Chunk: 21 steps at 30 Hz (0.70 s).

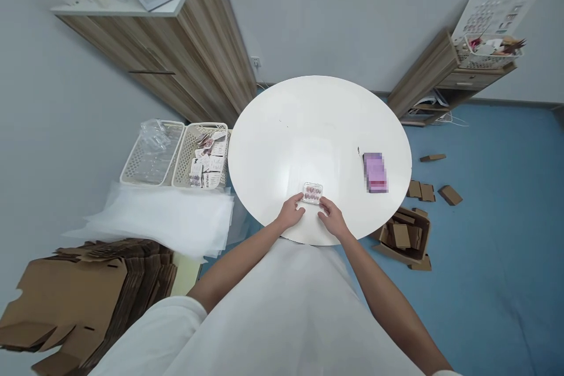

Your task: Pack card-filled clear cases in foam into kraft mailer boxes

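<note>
A small clear case of press-on nails (312, 192) lies near the front edge of the white round table (273, 129), two rows of pinkish nails showing inside. My left hand (291, 212) holds the case's left side with its fingertips, the thumb lying nearer to me. On the opposite side, my right hand (333, 218) has its fingertips against the case's right edge, its thumb also below. Farther right on the tabletop lies a purple box or pack (375, 173), blurred out.
Left of the table stand a white basket of printed cards (178, 173) and a basket with clear plastic bags (130, 164). Nearer are white sheets (176, 217) and stacked flat cardboard boxes (66, 299). A carton of small brown boxes (425, 241) sits on the floor at right.
</note>
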Available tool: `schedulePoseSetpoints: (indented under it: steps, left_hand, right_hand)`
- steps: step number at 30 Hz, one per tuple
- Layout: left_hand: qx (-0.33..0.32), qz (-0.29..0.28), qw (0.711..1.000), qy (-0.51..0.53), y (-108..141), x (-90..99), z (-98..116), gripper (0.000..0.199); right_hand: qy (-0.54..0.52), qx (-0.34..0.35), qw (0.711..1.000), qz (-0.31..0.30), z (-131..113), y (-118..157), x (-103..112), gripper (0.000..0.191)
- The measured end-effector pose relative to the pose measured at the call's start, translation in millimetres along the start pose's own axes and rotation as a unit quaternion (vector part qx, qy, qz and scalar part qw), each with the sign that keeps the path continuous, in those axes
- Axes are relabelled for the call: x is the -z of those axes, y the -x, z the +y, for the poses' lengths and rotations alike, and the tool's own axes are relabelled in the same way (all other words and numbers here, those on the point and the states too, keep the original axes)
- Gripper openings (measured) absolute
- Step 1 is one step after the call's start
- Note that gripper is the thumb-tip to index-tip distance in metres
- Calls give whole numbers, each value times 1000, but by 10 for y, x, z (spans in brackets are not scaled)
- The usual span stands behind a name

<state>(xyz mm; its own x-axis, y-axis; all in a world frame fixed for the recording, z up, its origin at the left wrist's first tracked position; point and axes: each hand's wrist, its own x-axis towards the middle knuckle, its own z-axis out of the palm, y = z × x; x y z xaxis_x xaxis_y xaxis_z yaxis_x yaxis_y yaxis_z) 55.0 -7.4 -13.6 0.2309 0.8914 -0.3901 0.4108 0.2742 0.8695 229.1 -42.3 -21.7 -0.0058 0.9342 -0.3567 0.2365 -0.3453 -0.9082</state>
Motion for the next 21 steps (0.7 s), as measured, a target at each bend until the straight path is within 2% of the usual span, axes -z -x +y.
schedulePoseSetpoints:
  steps: [4, 9, 13, 15, 18, 21]
  left_hand:
    - [-2, 7, 999, -48, 74, -100, -22, 56]
    - [-10, 14, 994, -107, 104, -128, -15, 54]
    - [-33, 22, 986, -160, 147, -129, -18, 55]
    - [-52, 21, 978, -199, 190, -111, -54, 52]
    - [-79, 9, 960, -270, 258, -51, -128, 45]
    - [-104, -17, 938, -330, 304, 30, -167, 40]
  right_hand:
    - [32, 14, 999, -22, 99, 29, 62, 51]
    - [96, 43, 993, -51, 133, 17, 76, 50]
    - [185, 71, 980, -15, 124, 73, 83, 46]
    - [242, 100, 965, -16, 111, 117, 77, 41]
    - [344, 147, 925, -60, 94, 155, 51, 34]
    - [429, 154, 887, -68, 93, 134, 21, 25]
